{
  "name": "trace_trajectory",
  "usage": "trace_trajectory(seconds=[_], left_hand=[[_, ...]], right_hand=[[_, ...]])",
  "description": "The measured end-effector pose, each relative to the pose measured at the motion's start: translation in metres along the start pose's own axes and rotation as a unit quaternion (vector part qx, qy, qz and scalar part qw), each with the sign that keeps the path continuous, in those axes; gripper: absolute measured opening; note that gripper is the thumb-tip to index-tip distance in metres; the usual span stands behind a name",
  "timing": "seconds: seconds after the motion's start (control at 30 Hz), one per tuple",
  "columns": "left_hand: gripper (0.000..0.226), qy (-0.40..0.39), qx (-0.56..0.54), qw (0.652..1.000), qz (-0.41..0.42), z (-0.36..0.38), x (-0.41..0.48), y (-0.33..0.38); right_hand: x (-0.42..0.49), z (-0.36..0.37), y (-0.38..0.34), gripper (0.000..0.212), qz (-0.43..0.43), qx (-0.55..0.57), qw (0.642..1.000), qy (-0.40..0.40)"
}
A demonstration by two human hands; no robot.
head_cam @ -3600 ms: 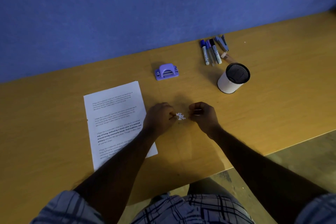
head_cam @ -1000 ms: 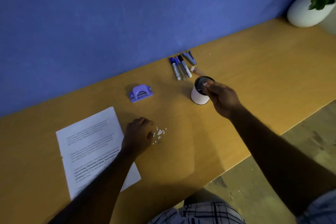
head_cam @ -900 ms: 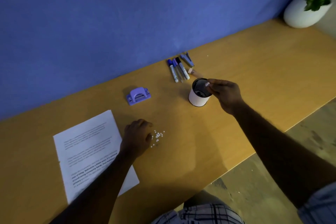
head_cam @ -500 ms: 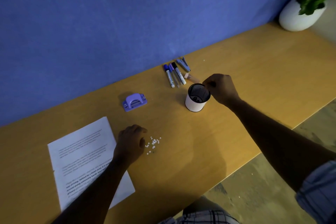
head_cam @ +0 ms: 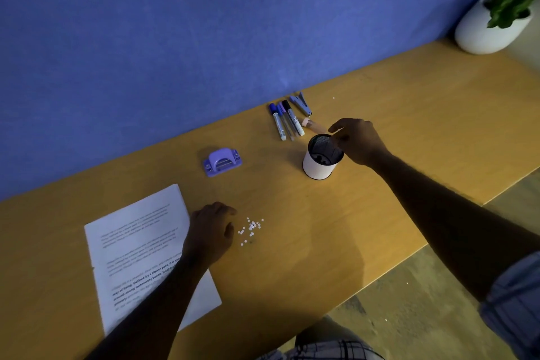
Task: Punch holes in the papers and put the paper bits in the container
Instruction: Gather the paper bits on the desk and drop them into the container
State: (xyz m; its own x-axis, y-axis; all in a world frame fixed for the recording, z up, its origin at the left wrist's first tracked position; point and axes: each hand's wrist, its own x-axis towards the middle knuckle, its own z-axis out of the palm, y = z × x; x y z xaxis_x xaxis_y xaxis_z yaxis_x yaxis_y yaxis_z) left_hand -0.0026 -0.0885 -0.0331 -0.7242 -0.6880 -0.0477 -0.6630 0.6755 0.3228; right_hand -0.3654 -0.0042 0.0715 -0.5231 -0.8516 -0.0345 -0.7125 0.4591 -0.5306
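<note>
R hand [head_cam: 358, 140] is over the far-right rim of the cup [head_cam: 318, 168], fingertips right above the opening. Index sticks out straight, thumb apart from it, other fingers loosely bent, so a narrow-ish relaxed spread and no pinch. Nothing visible between the fingers. Reads as a drop into the cup, prob done, but can't see any bits falling or inside: the mesh interior is too dark.

L hand [head_cam: 210, 232] rests on the desk [head_cam: 423, 126] at the right edge of the paper [head_cam: 140, 245], forearm lying across the sheet. Fingers loosely curled, holding nothing I can see. It sits just left of the paper bits [head_cam: 251, 228], likely parked there to guard and herd the pile while the R hand does the ferrying.

The bits are a small loose scatter on bare desk, near the L hand and well apart from the cup. One stray bit [head_cam: 333, 97] lies far back by the markers [head_cam: 285, 121].

Hole punch [head_cam: 222, 161] is set aside toward the wall, between paper and cup, with no hand on it. Punching looks finished; remaining work is clearing bits. Several more trips needed, since the bits are tiny, light and easy to scatter.
</note>
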Motion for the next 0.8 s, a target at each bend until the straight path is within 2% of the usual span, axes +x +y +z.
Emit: trace_trajectory(seconds=[0.07, 0.23, 0.5, 0.6, 0.67, 0.8], left_hand=[[0.03, 0.0, 0.002, 1.0, 0.0, 0.0, -0.001, 0.0], [0.03, -0.004, 0.003, 1.0, -0.003, 0.001, -0.004, -0.001], [0.033, -0.005, 0.001, 1.0, 0.0, 0.003, -0.017, -0.002], [0.038, -0.015, 0.014, 1.0, 0.007, 0.007, -0.025, 0.0], [0.045, -0.028, 0.023, 0.999, 0.002, 0.009, -0.031, 0.001], [0.06, -0.072, 0.044, 0.996, -0.02, 0.014, -0.041, -0.002]], right_hand=[[-0.001, -0.001, -0.001, 0.025, 0.004, 0.009, 1.0, -0.005], [-0.006, -0.003, -0.005, 0.023, -0.003, -0.004, 0.999, 0.048], [-0.042, 0.018, -0.027, 0.014, -0.119, 0.042, 0.987, 0.103], [-0.066, 0.052, -0.038, 0.009, -0.161, 0.054, 0.984, 0.058], [-0.082, 0.08, -0.041, 0.013, -0.143, 0.061, 0.988, 0.012], [-0.11, 0.138, -0.041, 0.05, -0.107, -0.004, 0.984, -0.141]])
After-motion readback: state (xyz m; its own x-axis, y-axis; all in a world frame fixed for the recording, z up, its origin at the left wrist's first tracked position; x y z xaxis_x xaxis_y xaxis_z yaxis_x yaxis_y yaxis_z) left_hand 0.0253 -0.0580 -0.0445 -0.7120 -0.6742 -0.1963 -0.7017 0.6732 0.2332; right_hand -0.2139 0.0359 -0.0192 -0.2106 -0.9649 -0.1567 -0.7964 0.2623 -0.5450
